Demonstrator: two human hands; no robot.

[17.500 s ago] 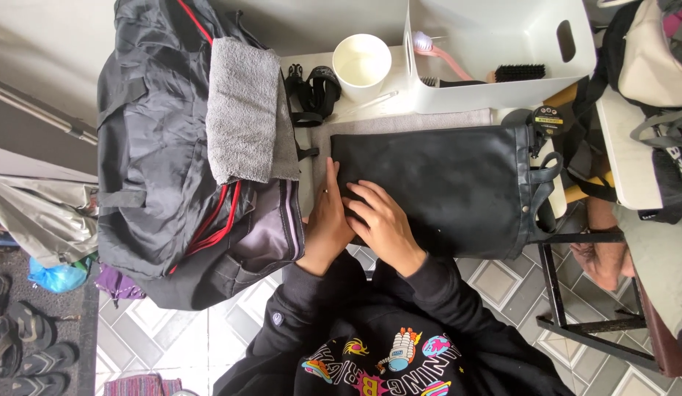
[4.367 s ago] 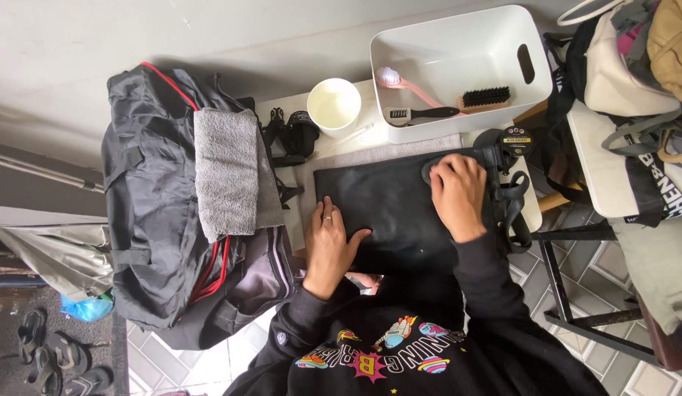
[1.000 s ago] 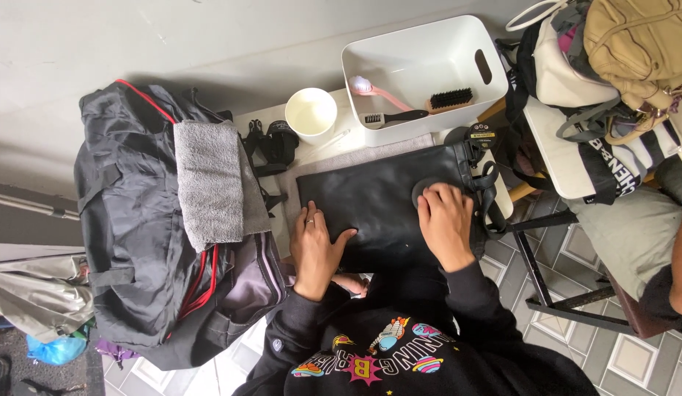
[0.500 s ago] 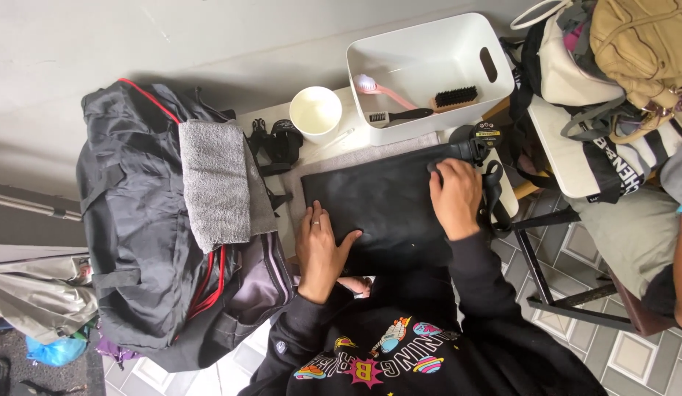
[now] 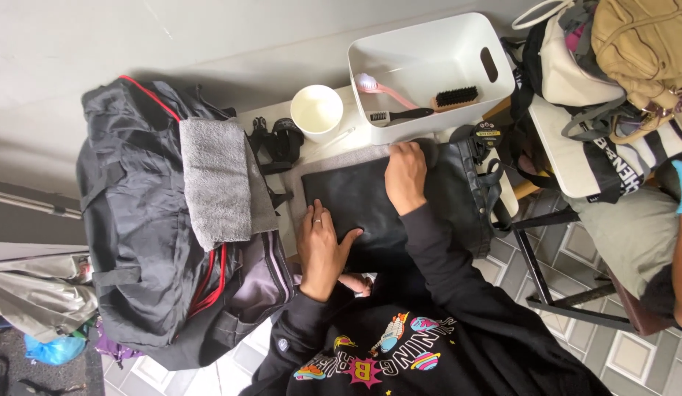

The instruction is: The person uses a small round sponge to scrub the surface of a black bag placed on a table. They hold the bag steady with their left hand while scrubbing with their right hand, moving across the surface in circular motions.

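Hands worked black bag (image 5: 370, 213), laid flat on small table, lower edge at person's lap. Left hand (image 5: 322, 249) spread flat, palm down on bag's near-left corner, gripping nothing. Right hand (image 5: 404, 174) pressed on bag's far edge, fingers curled over dark pad; grip unclear. White cup (image 5: 316, 111) and white bin (image 5: 429, 66) with brushes just beyond bag. Risk, as judged: hard outward rub could slide bag into cup and tip it. Grey towel (image 5: 215, 180) on duffel could slip off.
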